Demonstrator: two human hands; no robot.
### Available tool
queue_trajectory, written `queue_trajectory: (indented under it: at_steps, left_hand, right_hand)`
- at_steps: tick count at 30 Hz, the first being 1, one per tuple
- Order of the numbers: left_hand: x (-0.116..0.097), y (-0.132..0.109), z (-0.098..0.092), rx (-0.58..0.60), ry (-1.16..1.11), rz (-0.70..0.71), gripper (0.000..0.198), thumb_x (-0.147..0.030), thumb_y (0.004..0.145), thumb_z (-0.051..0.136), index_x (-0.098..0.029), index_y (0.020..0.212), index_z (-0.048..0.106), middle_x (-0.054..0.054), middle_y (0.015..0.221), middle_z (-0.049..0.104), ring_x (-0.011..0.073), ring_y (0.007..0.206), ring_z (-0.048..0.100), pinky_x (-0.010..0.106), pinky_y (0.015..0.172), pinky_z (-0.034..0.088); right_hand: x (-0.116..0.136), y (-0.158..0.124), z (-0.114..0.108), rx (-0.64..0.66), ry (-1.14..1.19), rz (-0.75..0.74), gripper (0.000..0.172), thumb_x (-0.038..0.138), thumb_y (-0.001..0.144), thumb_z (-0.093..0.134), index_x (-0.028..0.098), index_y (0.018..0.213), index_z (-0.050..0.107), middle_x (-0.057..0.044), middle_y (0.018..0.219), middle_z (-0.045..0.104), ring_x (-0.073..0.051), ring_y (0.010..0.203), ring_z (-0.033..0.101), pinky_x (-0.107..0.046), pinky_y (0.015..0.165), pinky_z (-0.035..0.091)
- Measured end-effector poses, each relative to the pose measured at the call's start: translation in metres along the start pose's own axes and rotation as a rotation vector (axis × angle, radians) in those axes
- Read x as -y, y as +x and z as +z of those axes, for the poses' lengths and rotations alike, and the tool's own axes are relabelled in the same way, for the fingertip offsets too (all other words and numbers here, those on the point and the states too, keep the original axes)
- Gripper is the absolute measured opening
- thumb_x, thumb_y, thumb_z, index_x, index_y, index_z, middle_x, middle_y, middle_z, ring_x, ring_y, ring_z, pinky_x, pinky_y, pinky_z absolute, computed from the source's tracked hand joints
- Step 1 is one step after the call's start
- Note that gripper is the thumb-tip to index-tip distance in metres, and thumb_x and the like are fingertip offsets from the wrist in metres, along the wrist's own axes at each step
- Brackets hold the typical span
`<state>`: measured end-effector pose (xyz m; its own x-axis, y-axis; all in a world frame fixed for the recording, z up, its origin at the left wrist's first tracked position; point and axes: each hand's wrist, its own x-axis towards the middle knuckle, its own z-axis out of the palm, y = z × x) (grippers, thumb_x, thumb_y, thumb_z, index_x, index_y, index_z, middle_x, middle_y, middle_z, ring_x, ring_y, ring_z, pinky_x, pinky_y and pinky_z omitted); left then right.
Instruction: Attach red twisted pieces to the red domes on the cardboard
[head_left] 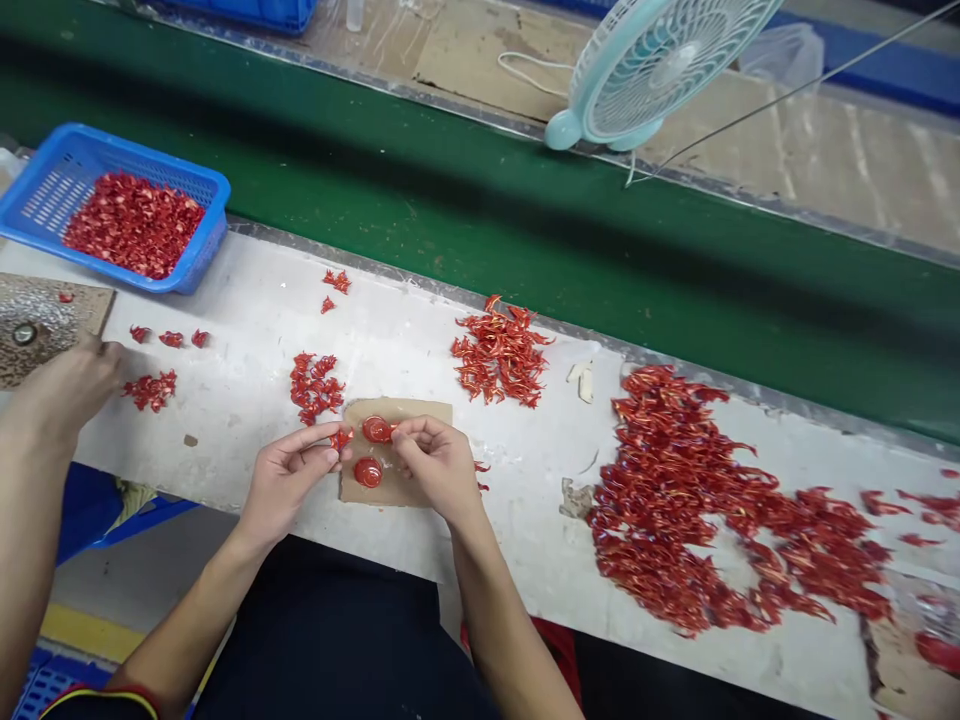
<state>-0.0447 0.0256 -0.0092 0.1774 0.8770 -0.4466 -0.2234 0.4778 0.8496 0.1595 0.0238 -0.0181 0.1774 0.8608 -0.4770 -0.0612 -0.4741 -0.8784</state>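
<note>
Taking the cardboard pad between the person's hands as the clock's centre, the green strip [390, 200], the largest thing, runs past at twelve, beyond the pale counter [397, 345]. The blue fan [667, 70] stands at one o'clock, tipped over the working side, presumably for the air.

The big heap of red pieces [667, 490] sprawls at three o'clock, likely as loose stock on the right hand's side. The blue basket [202, 250] sits at ten, its mesh walls probably there to keep the many small red bits inside together. A smaller heap [501, 352] lies at one to two, perhaps a portion drawn closer for easy reach.

The cardboard pad [405, 492] lies flat right before the person, perhaps to shield the counter. A co-worker's hand [86, 380] is at nine to ten o'clock, well apart. The right hand [442, 465] comes in from four o'clock, the left hand [277, 480] from eight. A crescent cluster [307, 385] lies at ten, near the left hand.

Two glossy red discs [367, 472] sit on the pad. The left fingers pinch a red piece [341, 438] by thumb and forefinger. The right thumb and forefinger are pressed together on a red bit [389, 432] at the upper disc's edge; whether it is separate from the disc, I cannot tell.
</note>
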Motion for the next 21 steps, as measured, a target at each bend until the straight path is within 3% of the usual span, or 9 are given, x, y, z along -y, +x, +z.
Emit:
queue_trajectory:
  at_steps: [5, 11, 16, 21]
  left_hand:
    - [0.002, 0.0, 0.001, -0.008, 0.027, -0.03, 0.034, -0.032, 0.081, 0.082, -0.021, 0.113, 0.079, 0.009, 0.101, 0.08, 0.0205, 0.09, 0.075, 0.03, 0.081, 0.061]
    - [0.004, 0.003, 0.003, -0.006, 0.057, -0.003, 0.032, -0.031, 0.081, 0.082, -0.023, 0.112, 0.08, 0.006, 0.097, 0.079, 0.019, 0.094, 0.072, 0.026, 0.077, 0.058]
    - [0.005, 0.004, 0.009, 0.013, 0.024, -0.02, 0.033, -0.03, 0.08, 0.083, -0.022, 0.112, 0.08, 0.007, 0.101, 0.08, 0.0168, 0.084, 0.071, 0.027, 0.077, 0.059]
    - [0.004, 0.002, 0.02, 0.033, 0.024, -0.028, 0.035, -0.034, 0.076, 0.086, -0.022, 0.108, 0.081, 0.008, 0.106, 0.08, 0.0194, 0.084, 0.074, 0.033, 0.083, 0.061]
  right_hand:
    - [-0.002, 0.0, 0.004, -0.015, -0.017, -0.02, 0.026, 0.043, 0.075, 0.077, 0.019, 0.075, 0.067, 0.001, 0.058, 0.062, -0.011, 0.047, 0.049, -0.023, 0.045, 0.041]
    - [0.0, 0.0, 0.002, 0.119, 0.153, 0.042, 0.031, 0.046, 0.074, 0.08, 0.018, 0.073, 0.067, 0.003, 0.055, 0.061, -0.008, 0.042, 0.046, -0.02, 0.041, 0.037]
    - [0.006, -0.008, 0.0, 0.198, 0.37, 0.137, 0.031, 0.044, 0.072, 0.083, 0.019, 0.07, 0.065, 0.005, 0.054, 0.059, -0.005, 0.039, 0.039, -0.017, 0.037, 0.031]
    - [0.008, -0.017, 0.002, 0.221, 0.35, 0.089, 0.029, 0.043, 0.075, 0.083, 0.019, 0.072, 0.067, 0.004, 0.056, 0.061, -0.006, 0.041, 0.042, -0.018, 0.038, 0.035]
